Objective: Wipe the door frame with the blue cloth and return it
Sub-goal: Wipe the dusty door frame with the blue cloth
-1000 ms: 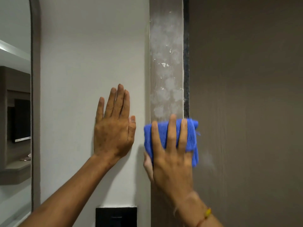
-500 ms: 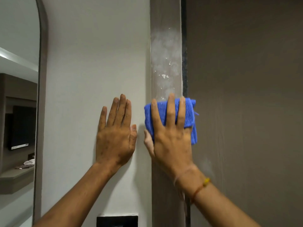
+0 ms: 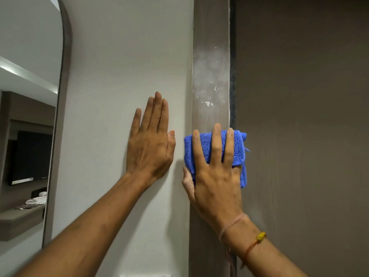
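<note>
A folded blue cloth (image 3: 237,148) is pressed flat against the brown door frame (image 3: 210,56) under my right hand (image 3: 216,176), whose fingers lie spread over it. Above the cloth the frame carries a patch of white dusty smears and small flecks (image 3: 211,80). My left hand (image 3: 150,140) rests flat and open on the white wall (image 3: 123,66) just left of the frame, holding nothing.
The brown door (image 3: 303,126) fills the right side, with a dark gap along the frame's edge. A tall arched mirror (image 3: 28,116) with a brown rim hangs at the left, reflecting a TV and a shelf.
My right hand has slid the cloth up the frame toward the white smears, and my view has tilted upward. The left hand has stayed on the wall.
</note>
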